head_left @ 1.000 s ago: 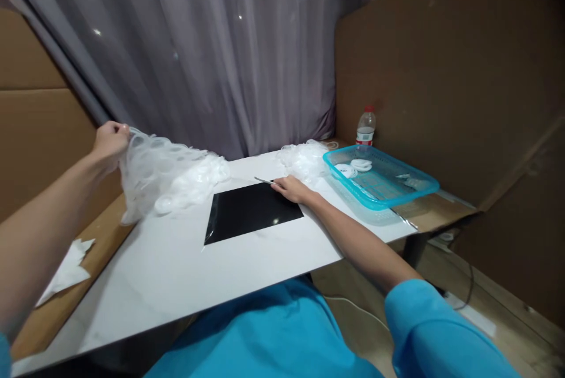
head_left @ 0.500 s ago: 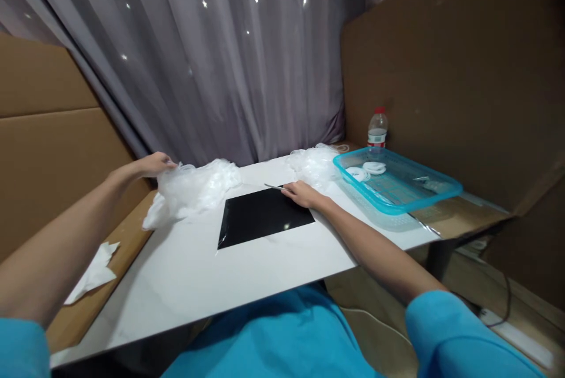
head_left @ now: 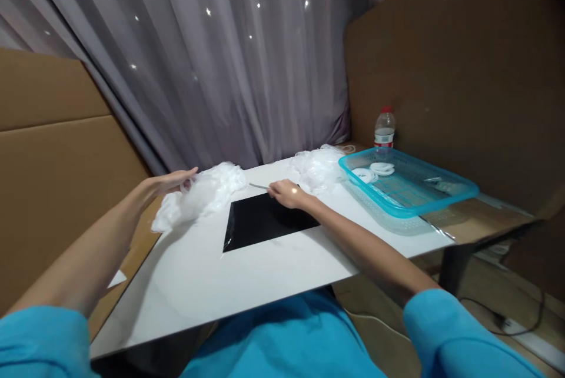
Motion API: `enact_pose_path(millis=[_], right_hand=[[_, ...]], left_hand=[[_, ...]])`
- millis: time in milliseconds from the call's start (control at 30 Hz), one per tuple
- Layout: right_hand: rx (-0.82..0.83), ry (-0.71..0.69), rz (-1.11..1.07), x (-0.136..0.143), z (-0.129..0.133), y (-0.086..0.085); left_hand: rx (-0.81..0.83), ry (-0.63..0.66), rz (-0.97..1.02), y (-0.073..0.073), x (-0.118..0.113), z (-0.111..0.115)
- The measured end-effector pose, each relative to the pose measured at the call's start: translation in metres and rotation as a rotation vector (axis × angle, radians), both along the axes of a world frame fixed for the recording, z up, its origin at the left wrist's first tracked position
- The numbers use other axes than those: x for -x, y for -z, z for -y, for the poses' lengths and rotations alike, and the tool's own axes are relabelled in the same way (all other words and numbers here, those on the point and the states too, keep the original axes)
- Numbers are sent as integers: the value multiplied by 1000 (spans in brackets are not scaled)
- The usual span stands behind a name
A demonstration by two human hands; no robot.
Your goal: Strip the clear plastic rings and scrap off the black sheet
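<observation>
Tweezers point(head_left: 258, 186) pinched in right hand point(head_left: 285, 193), lying level, tips pointing left along black sheet's point(head_left: 269, 222) far edge. Left hand point(head_left: 173, 181) loosely open on plastic bags point(head_left: 207, 191). White bench point(head_left: 198, 272); grey curtain point(head_left: 220, 60) behind.

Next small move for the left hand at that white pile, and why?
Probably pinch one piece off the pile of clear white pieces: the left hand rests on its edge, fingers loose, while the right hand holds a thin metal tool by the black sheet.

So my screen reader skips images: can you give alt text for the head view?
Left hand rests on a heap of clear plastic; right hand holds thin metal tweezers at a black sheet on a white table. A blue basket sits right.
</observation>
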State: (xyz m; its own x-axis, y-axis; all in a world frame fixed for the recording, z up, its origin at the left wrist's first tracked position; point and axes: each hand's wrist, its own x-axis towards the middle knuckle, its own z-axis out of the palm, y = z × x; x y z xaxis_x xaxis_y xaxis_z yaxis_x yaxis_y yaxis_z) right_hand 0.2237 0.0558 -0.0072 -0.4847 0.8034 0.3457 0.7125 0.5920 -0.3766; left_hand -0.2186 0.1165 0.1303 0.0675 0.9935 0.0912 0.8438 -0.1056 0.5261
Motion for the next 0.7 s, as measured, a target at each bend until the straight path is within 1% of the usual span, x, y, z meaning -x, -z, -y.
enact_pose_path(millis=[33,100,167,200,267,333,400,500,600,700], right_hand=[[-2,-36,-12,22,-1,-8],[21,-176,-64,69,-3,-22],[84,-248,-116,115,-6,-34],[145,-256,-139,135,-9,-38],[308,-225,-210,167,-14,-43],[435,-172,-257,185,-20,-43],[515,-117,-266,192,-27,-38],[623,-37,-249,184,-35,-26],[708,17,-223,162,-41,-13],[723,31,-222,134,-46,-5]], left_hand=[[51,29,2,4,-2,0],[130,87,0,10,-7,0],[157,130,-2,12,-11,1],[160,148,-4,12,-12,2],[153,172,-6,10,-15,4],[128,178,-5,8,-17,5],[76,168,3,5,-17,5],[-40,124,31,-4,-13,2],[-192,20,67,-23,0,-1],[-345,-129,108,-48,18,-1]])
